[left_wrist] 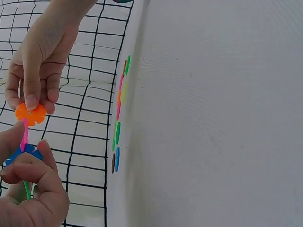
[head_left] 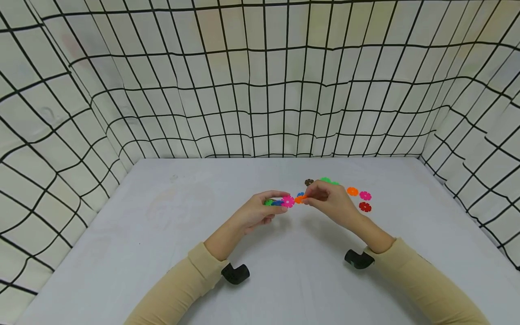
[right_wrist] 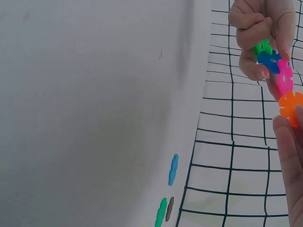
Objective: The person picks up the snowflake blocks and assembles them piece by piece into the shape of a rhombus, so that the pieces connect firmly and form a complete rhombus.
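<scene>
Over the white table, my left hand (head_left: pixel 253 211) grips a short chain of flower-shaped, notched plastic discs. A green disc (right_wrist: pixel 263 47) sits deepest in the fingers, joined to a blue disc (right_wrist: pixel 270 62), then a pink disc (head_left: pixel 288 201) at the chain's right end. Thumb and fingers of my right hand (head_left: pixel 335 201) pinch an orange disc (left_wrist: pixel 31 114). Its edge meets the pink disc's edge, set at an angle to it; whether their notches interlock, I cannot tell. The left fingers partly cover the green and blue discs.
Loose discs lie beyond and right of my right hand: brown (head_left: pixel 309 182), blue (head_left: pixel 300 194), green (head_left: pixel 325 180), orange (head_left: pixel 352 192), pink (head_left: pixel 365 196) and red (head_left: pixel 365 207). A black grid over white cloth walls the table's back and sides. Black elbow-shaped pieces (head_left: pixel 236 274) sit at both cuffs.
</scene>
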Tool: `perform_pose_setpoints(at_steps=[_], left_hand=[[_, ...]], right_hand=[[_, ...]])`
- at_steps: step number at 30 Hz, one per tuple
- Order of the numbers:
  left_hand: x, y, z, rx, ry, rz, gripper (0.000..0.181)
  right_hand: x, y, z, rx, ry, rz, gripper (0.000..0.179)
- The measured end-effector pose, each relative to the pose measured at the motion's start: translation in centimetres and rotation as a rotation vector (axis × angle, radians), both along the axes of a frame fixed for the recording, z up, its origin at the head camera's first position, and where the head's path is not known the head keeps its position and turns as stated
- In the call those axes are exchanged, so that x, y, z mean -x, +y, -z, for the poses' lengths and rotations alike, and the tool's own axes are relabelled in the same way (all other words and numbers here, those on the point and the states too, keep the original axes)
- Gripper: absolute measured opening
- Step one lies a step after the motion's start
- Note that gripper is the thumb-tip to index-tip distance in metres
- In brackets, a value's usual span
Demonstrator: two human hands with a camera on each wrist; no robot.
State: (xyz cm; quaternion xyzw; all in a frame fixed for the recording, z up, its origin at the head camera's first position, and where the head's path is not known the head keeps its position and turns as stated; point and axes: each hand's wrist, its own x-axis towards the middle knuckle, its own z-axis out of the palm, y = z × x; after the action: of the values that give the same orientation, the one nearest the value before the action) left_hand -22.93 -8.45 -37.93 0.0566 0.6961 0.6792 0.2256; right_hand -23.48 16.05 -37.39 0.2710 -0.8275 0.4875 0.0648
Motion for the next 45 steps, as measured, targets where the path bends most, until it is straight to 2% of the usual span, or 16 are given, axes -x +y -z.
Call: perform_pose_setpoints(at_steps=[14,21,29,35,40,45], left_hand=[[0.1,0.2,0.1,0.01,0.007,0.007,0.044],[0.0,0.3,0.2,0.02,0.022,0.007,0.047],[-0.2,0.4,0.0,0.073,0.137,0.019,0.04],[-0.2,0.2,-0.3,0.165,0.219,0.082,0.038],[-0.3,0.1,-0.6,0.187,0.264,0.137,0.038],[-0.3,0.2,-0.8,0.167,0.272,0.139,0.038]], right_hand=[[-0.3,-0.3,-0.2,-0.024,0.055,-0.053,0.015],[-0.5,-0.5,-0.2,-0.033,0.052,-0.04,0.015],[-0.6,-0.3,-0.2,0.054,0.006,-0.068,0.013],[-0.4,0.0,0.1,0.092,-0.024,-0.13,0.012],[-0.3,0.3,0.3,0.103,0.036,-0.173,0.015],[-0.2,0.2,0.4,0.12,0.118,-0.198,0.017]])
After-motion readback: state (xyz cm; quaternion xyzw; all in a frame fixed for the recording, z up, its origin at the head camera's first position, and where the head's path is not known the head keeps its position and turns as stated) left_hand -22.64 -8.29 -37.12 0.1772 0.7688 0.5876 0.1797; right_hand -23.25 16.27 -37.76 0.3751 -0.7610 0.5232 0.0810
